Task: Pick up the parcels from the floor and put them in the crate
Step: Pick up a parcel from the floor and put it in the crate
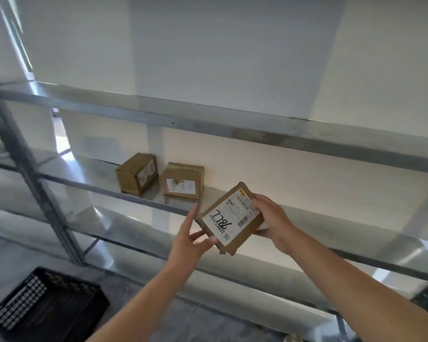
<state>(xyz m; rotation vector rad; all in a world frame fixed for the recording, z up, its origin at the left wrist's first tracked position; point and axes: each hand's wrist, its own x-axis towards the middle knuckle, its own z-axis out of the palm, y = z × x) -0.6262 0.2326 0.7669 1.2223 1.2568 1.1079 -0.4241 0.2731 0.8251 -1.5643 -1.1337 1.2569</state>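
The left hand (190,236) pinches the lower corner of a flat brown parcel (232,218), forefinger straight along its edge; the right hand (273,218) curls round the opposite edge, thumb seemingly underneath. The parcel is held up before a metal shelf (97,169), well apart from the black crate (42,302)

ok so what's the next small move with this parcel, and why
Probably lower the parcel down and to the left, toward the black crate. The left hand and right hand both hold it by its edges, up in front of the shelves. The crate sits open-topped at lower left, with nothing visibly in the way.
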